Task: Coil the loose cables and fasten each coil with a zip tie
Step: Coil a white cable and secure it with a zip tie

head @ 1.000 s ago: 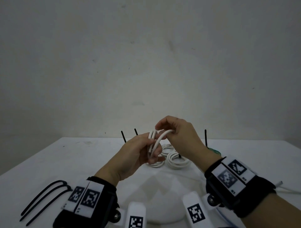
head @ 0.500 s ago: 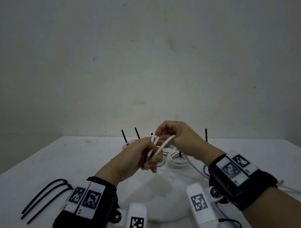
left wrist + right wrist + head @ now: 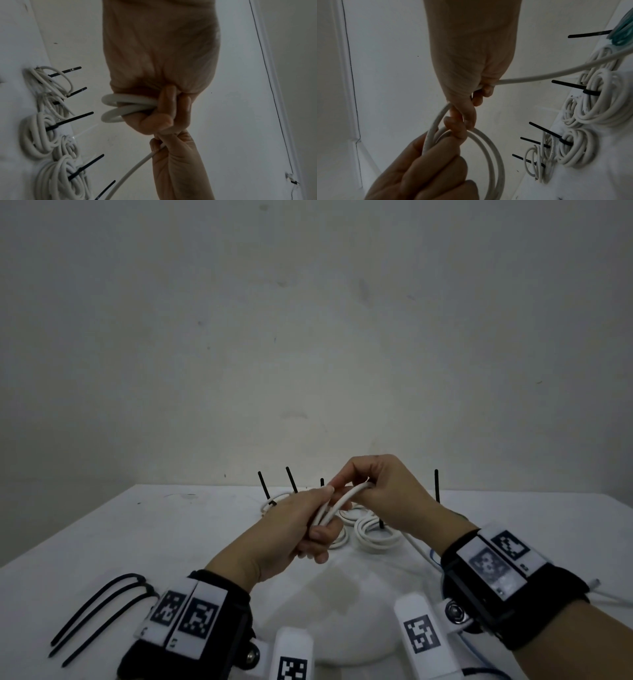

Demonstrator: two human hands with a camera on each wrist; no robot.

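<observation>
Above the white table (image 3: 102,535), the left hand (image 3: 291,529) grips the loops of a white cable (image 3: 337,503), while the right hand (image 3: 380,491) pinches its free run. Beyond them lie finished white coils (image 3: 375,530) bound with black zip ties (image 3: 382,523). Three spare zip ties (image 3: 99,604) lie at the near left.

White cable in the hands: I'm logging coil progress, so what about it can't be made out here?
- Loop count: the left hand covers the cable in the head view; wrist views show part only.
- Free end: it leaves the right hand and runs off the right wrist view's edge.
- Remaining length: behind the right forearm in the head view.
</observation>
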